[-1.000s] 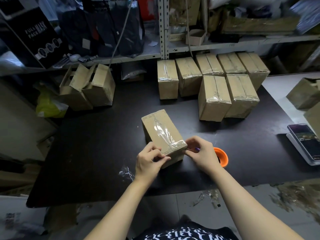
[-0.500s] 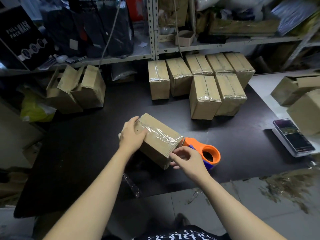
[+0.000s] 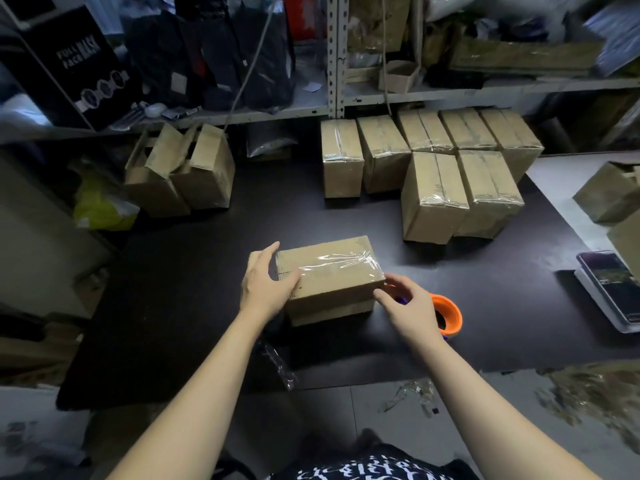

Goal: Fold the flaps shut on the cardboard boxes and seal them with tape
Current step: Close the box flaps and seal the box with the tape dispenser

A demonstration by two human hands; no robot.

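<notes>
A cardboard box point(image 3: 332, 271) lies on the black table point(image 3: 194, 271) with its long side left to right. Clear tape runs along its top and over its right end. My left hand point(image 3: 265, 285) holds the box's left end, thumb on the top face and fingers along the far left edge. My right hand point(image 3: 412, 306) touches the box's near right corner with loosely bent fingers. An orange tape dispenser point(image 3: 450, 317) lies on the table just behind my right hand, partly hidden by it.
Several taped boxes point(image 3: 433, 195) stand in rows at the back right. Two boxes with open flaps point(image 3: 180, 168) sit at the back left. A phone point(image 3: 609, 282) lies on a white tray at the right edge. More boxes point(image 3: 609, 192) stand beyond it. Shelving spans the back.
The box has been turned from end-on to lying left to right. My left hand shifted from its near end to its left end. My right hand let go of the tape dispenser.
</notes>
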